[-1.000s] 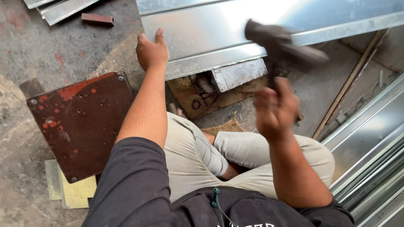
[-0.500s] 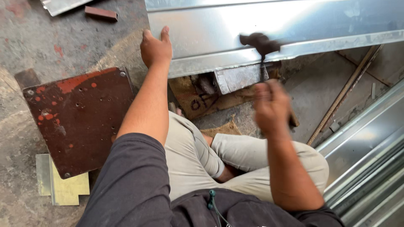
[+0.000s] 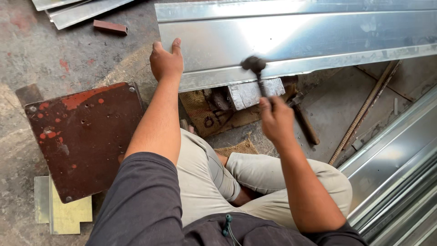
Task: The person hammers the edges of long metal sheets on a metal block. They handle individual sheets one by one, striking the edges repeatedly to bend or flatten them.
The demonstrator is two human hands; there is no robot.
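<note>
The right hand [image 3: 275,119], just right of the frame's centre, is clenched around the handle of a hammer [image 3: 256,68]; the dark hammer head sits on the folded lower edge of a long shiny metal sheet [image 3: 291,38] that runs across the top of the frame. The left hand [image 3: 166,61], in the upper middle-left, lies flat and unclenched on the sheet's left end, fingers spread over its corner, gripping nothing.

Below the struck edge a grey metal block [image 3: 248,93] rests under the sheet, on a piece of burlap sacking [image 3: 214,120]. The person sits cross-legged on the concrete floor [image 3: 50,54] in beige trousers.

At the left lies a rusty dark-red steel plate [image 3: 84,136], with a yellowish plate [image 3: 68,216] under its lower corner. A small brick [image 3: 110,27] lies in the upper left, a thin rod [image 3: 364,111] slants at the right, and more folded metal profiles [image 3: 396,168] fill the lower right.
</note>
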